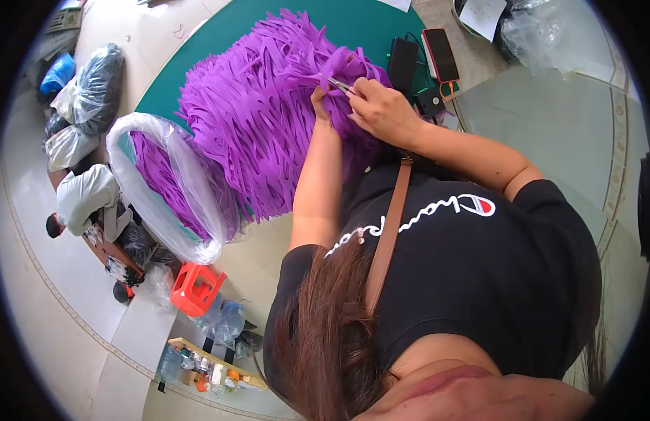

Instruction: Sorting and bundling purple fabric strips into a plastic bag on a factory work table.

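A large heap of purple fabric strips, looped and joined in bundles, covers much of a green table. At the heap's upper right side, my left hand is closed on some purple strips, its fingers mostly hidden among them. Close beside it, my right hand grips small metal thread snips, fingers wrapped round the handle. The snips' tip points left, up against the strips by my left hand. Whether the blades are parted is too small to tell.
Left of the heap, a clear plastic bag gapes open with more purple strips inside. A phone-like device and a black box with cables lie at the table's right. Filled bags and a red stool stand on the left.
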